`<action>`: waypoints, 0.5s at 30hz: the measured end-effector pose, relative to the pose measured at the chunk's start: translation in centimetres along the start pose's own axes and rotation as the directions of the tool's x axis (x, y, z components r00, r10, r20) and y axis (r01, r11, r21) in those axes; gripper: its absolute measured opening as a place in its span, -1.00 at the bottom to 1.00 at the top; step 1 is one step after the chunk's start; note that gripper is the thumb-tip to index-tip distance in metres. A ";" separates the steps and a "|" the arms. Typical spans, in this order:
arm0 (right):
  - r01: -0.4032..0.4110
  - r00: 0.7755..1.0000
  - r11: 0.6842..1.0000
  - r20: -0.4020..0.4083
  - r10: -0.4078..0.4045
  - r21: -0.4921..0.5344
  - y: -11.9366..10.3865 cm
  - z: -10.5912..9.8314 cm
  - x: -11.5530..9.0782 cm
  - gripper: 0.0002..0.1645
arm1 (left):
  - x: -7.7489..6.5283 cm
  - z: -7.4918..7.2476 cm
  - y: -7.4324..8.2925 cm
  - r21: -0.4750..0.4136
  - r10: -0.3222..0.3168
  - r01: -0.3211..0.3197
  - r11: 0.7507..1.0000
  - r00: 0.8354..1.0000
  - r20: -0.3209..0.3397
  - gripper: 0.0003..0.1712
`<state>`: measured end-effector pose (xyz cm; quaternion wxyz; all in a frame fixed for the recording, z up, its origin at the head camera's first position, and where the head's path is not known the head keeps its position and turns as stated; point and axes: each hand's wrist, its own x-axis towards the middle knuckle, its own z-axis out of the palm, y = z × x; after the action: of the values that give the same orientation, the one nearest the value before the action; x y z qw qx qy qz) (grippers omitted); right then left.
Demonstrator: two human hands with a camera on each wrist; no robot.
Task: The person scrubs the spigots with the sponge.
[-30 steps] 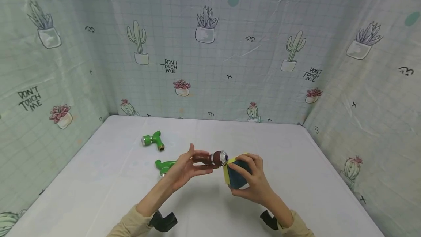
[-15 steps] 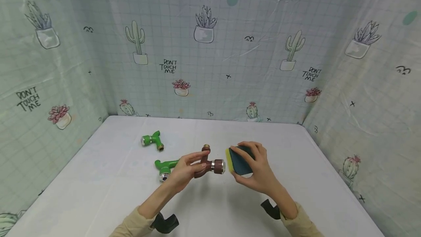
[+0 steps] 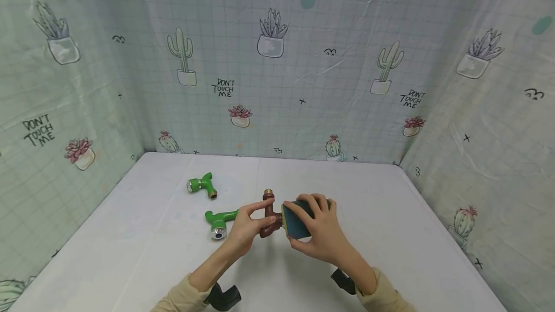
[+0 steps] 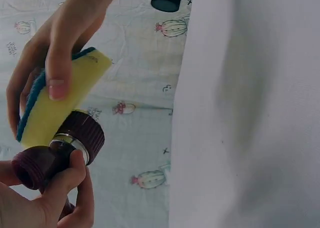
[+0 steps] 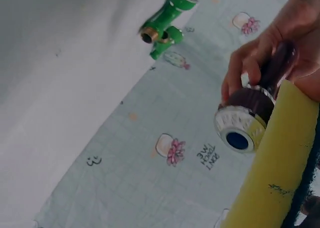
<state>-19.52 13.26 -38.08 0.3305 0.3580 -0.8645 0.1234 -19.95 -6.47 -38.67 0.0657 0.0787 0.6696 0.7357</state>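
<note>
My left hand (image 3: 244,231) pinches a dark red-brown water tap (image 3: 270,227) between thumb and fingers, above the white table. Its brass threaded end points up in the head view. A sponge (image 3: 296,223), yellow with a dark blue-green scouring side, is in the grip of my right hand (image 3: 323,232). The sponge's yellow face (image 4: 82,85) lies along the ribbed knob (image 4: 82,133) of the tap in the left wrist view. In the head view the sponge hides that knob. The right wrist view shows the knob's silver front (image 5: 239,130) beside the sponge.
Two green taps lie on the table (image 3: 130,235) to the left: one (image 3: 218,223) close behind my left hand, another (image 3: 202,185) farther back. Black curved pieces (image 3: 224,297) sit at both wrists. A cactus-print cloth (image 3: 277,85) surrounds the table.
The brown tap has turned from lying sideways along the fingers to brass end up. The sponge came away from the tap, then moved left back onto its knob.
</note>
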 end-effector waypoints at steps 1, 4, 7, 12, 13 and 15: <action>0.025 1.000 1.000 -0.016 -0.025 -0.006 -0.1 0.1 -0.3 -0.11 | 0.0 0.0 0.1 -0.026 -0.014 0.013 1.000 1.000 -0.013 -0.50; 0.094 0.994 0.995 -0.056 -0.095 -0.031 0.0 0.6 -1.3 -0.01 | 0.2 -0.1 0.3 -0.143 -0.070 0.067 0.987 0.997 -0.017 -0.48; 0.151 0.985 0.987 -0.073 -0.155 -0.061 0.5 0.8 -2.1 0.04 | 0.4 -0.3 0.3 -0.268 -0.133 0.128 0.955 0.991 -0.001 -0.47; 0.196 0.970 0.975 -0.124 -0.208 -0.102 1.1 0.5 -2.5 0.07 | 0.6 -0.6 0.3 -0.352 -0.191 0.182 0.918 0.982 0.008 -0.48; 0.203 0.966 0.973 -0.142 -0.217 -0.108 1.2 0.5 -2.4 0.07 | 0.6 -0.6 0.3 -0.354 -0.203 0.192 0.915 0.979 0.008 -0.49; 0.229 0.954 0.965 -0.165 -0.249 -0.129 1.1 0.5 -2.1 0.08 | 0.7 -0.4 0.3 -0.353 -0.219 0.213 0.911 0.975 0.022 -0.48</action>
<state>-19.37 14.97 -39.83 0.4385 0.4291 -0.7868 0.0673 -20.71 -6.78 -38.35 0.1535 -0.0156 0.5318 0.8327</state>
